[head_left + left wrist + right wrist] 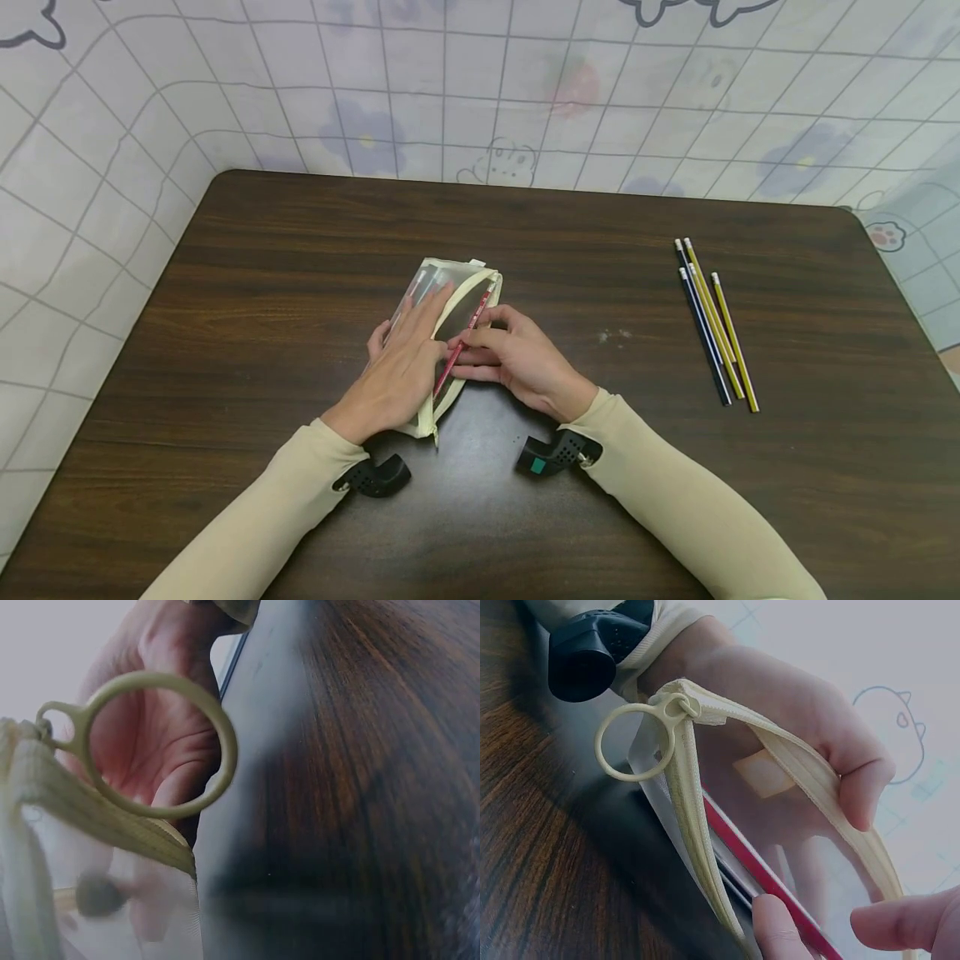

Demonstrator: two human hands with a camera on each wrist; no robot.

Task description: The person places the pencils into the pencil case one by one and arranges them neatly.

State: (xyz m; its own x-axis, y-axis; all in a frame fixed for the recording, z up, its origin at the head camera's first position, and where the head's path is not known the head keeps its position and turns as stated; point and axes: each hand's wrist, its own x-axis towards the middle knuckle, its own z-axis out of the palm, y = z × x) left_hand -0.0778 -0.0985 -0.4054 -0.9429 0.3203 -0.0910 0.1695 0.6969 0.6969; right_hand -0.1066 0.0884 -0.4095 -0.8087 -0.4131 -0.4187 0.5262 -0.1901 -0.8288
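1 red pencil (742, 851), R hand (528, 362) holding, print illeg.

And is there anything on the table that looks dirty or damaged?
Small pale marks spot the dark table between the right hand and the loose pencils, standing out against the wood; residue or wear, I cannot tell.

We see what looks like a screened-off corner, though we cannot tell the building. White gridded sheeting (474, 85), printed with purple flowers (384, 127) and cartoon animals (512, 165), borders the wood-grain worktop (262, 275) across the frame's top and left; black wrist cameras (381, 477) suggest a recording setup.
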